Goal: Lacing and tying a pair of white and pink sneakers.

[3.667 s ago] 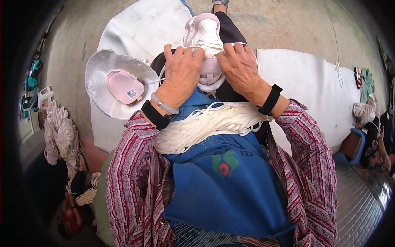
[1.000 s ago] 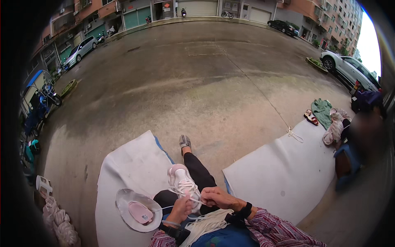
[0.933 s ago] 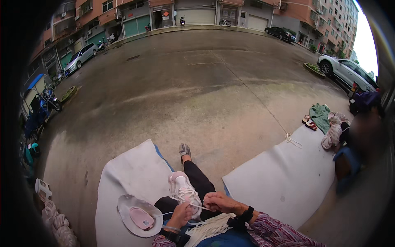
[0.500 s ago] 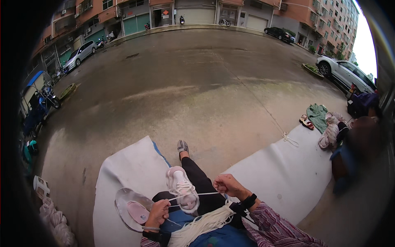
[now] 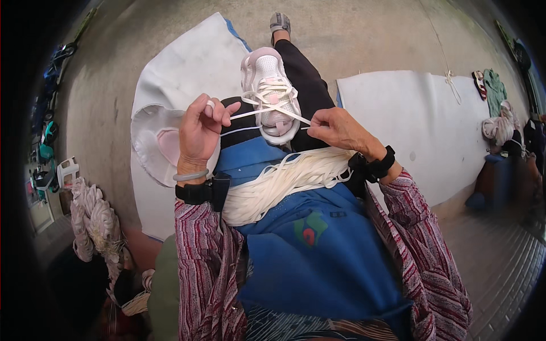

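Observation:
A white and pale pink sneaker (image 5: 267, 71) rests across my dark-trousered legs, its toe end toward me. White shoelace (image 5: 244, 115) runs through its eyelets and crosses over near the toe end. On the shoe's left, my left hand (image 5: 199, 133) is closed on one length of the lace, fingers curled. My right hand (image 5: 341, 132) pinches the other length between thumb and fingers, close to the shoe's right side. A thick bundle of loose cream laces (image 5: 284, 184) lies over the blue apron (image 5: 330, 244) on my lap.
White sheets (image 5: 415, 125) cover the ground on both sides. A clear-rimmed piece with a pink insole shape (image 5: 169, 145) lies beside my left hand. Bundled laces (image 5: 94, 219) hang by a white plastic stool (image 5: 67, 170). Sandals (image 5: 479, 85) and green cloth (image 5: 495, 88) lie far right.
The view has tilted down toward my lap. My right hand has come down from a raised fist beside the shoe, and the lace between the hands now crosses at the toe end.

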Demonstrator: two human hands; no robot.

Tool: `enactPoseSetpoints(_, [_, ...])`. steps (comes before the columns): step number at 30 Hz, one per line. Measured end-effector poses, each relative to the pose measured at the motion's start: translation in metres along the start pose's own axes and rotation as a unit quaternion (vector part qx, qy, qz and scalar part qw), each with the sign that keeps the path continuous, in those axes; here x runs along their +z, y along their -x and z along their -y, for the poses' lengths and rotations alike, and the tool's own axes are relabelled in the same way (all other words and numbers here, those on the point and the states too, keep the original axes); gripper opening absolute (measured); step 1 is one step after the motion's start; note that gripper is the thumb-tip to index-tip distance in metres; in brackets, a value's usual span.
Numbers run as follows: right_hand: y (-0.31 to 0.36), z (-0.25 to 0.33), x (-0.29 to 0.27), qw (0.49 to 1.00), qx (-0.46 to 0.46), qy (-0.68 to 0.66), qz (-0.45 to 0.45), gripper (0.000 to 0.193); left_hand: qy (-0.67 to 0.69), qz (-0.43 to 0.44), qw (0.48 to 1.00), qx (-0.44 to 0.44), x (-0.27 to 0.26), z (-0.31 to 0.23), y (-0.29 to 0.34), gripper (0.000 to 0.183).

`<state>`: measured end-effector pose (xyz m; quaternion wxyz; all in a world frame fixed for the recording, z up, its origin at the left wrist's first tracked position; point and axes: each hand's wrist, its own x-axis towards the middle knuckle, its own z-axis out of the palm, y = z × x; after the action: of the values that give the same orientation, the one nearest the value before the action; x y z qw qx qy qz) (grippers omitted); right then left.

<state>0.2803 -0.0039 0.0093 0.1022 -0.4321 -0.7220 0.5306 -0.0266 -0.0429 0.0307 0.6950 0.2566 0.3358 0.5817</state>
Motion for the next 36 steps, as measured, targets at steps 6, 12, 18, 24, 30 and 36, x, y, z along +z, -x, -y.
enactPoseSetpoints(6, [-0.009,-0.008,0.003,0.994,-0.072,0.057,-0.057,0.022,-0.29,-0.042,0.955,-0.036,-0.002,-0.005,0.016,0.03])
enactPoseSetpoints(12, [-0.01,-0.011,0.003,0.996,-0.059,0.051,-0.039,0.02,-0.452,-0.059,0.88,-0.135,0.009,0.002,0.028,0.01])
enactPoseSetpoints(18, [-0.009,-0.015,0.002,0.99,-0.103,0.091,-0.037,0.015,-0.557,-0.095,0.821,-0.085,0.031,0.008,0.025,0.011])
enactPoseSetpoints(24, [-0.018,-0.027,0.001,0.968,-0.177,0.15,-0.097,0.01,-0.688,-0.027,0.725,-0.011,0.033,0.007,0.016,0.01])
enactPoseSetpoints(30, [-0.036,-0.024,-0.01,0.955,-0.178,0.18,-0.158,0.011,-0.795,0.017,0.598,0.097,0.03,0.014,0.012,0.012])
enactPoseSetpoints(36, [-0.032,-0.024,-0.008,0.977,-0.13,0.119,-0.116,0.011,-0.822,0.02,0.561,0.101,0.034,0.016,0.008,0.01])
